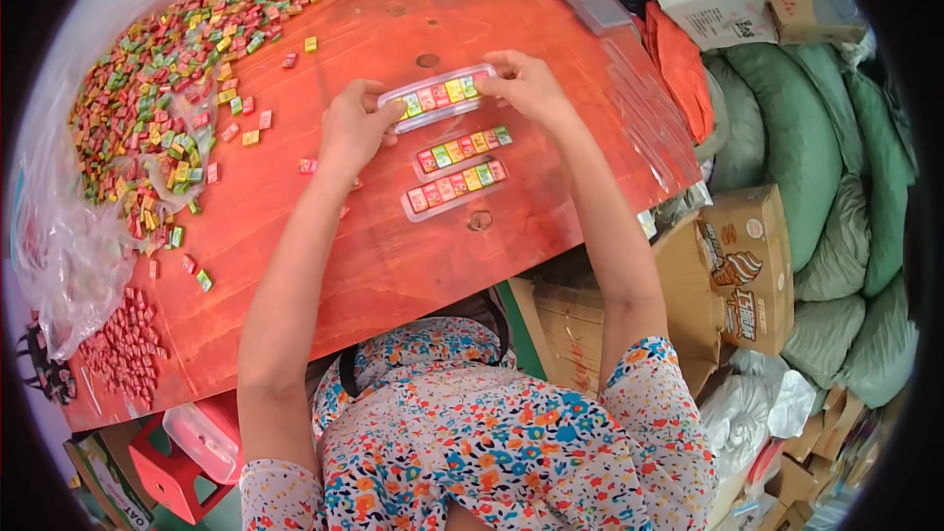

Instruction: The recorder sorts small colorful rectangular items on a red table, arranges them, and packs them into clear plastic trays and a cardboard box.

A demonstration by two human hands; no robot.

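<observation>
Both my hands hold a narrow clear plastic tray (444,118) over the table, one at each end. In it lies a row of small wrapped blocks, like candies, in red, yellow and green. My left hand (356,130) is closed on the left end, its thumb against the row. At the right end, my right hand (531,90) pinches the rim between thumb and fingers. Nearer to me lie two more trays with similar rows: a middle tray (423,175) and a near tray (435,211). A few loose blocks lie beside my left forearm, partly hidden by it.
A large heap of wrapped blocks (147,88) covers the table's left side, with a clear plastic bag (74,280) around it. A smaller red heap (123,349) lies nearer. Empty clear trays (595,5) lie at the far right. Cardboard boxes (678,280) and green sacks (782,128) crowd the right.
</observation>
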